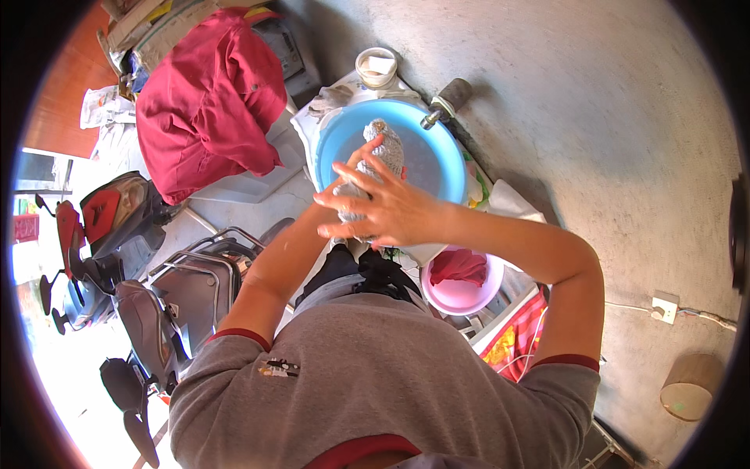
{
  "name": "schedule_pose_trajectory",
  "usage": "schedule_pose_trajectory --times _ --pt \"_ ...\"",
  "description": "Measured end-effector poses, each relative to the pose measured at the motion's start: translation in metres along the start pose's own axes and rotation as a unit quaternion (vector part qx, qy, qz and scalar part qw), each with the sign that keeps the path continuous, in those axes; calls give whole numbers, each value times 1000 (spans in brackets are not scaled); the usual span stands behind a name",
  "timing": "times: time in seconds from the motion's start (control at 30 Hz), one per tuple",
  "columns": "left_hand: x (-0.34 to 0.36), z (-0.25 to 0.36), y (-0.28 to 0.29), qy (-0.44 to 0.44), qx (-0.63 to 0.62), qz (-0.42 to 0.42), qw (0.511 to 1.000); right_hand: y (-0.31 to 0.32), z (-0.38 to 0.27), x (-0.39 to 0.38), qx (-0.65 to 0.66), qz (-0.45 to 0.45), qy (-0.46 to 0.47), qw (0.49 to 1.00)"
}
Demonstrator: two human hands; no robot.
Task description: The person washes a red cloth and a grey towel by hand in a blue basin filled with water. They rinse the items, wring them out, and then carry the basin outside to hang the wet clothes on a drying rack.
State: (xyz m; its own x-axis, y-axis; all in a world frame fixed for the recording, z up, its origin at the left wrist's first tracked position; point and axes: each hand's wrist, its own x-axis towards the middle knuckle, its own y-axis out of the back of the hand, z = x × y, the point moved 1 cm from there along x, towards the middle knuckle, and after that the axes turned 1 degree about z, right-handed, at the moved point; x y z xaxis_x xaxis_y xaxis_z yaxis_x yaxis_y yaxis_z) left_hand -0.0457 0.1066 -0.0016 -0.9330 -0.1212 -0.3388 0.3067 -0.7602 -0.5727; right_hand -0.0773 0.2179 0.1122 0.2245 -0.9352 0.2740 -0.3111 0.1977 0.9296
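Note:
Over the light-blue basin (448,152), my left hand (372,148) is closed on a bunched, grey-white knitted cloth (384,139); whether it is a glove or a sock I cannot make out. Much of the left hand is hidden behind the cloth and my other hand. My right hand (398,205) lies across in front with its fingers spread, close to or touching the cloth's lower part. Cloudy water (422,160) shows in the basin. A pale knitted glove-like piece (332,98) rests beside the basin's far-left rim.
A tap (441,109) juts from the wall at the basin's right. Behind stands a small round tub (376,66) with a white block. A pink basin (476,301) with red cloth sits nearer right. Left are a red garment (215,109) and parked scooters (195,285).

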Motion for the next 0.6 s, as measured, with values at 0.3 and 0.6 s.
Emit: schedule_pose_trajectory --times 0.3,0.6 --pt "2 5 -12 245 -279 -110 922 -12 -13 25 81 186 6 979" --pt "-9 17 -31 190 -393 -154 886 24 -23 22 106 425 -76 896"
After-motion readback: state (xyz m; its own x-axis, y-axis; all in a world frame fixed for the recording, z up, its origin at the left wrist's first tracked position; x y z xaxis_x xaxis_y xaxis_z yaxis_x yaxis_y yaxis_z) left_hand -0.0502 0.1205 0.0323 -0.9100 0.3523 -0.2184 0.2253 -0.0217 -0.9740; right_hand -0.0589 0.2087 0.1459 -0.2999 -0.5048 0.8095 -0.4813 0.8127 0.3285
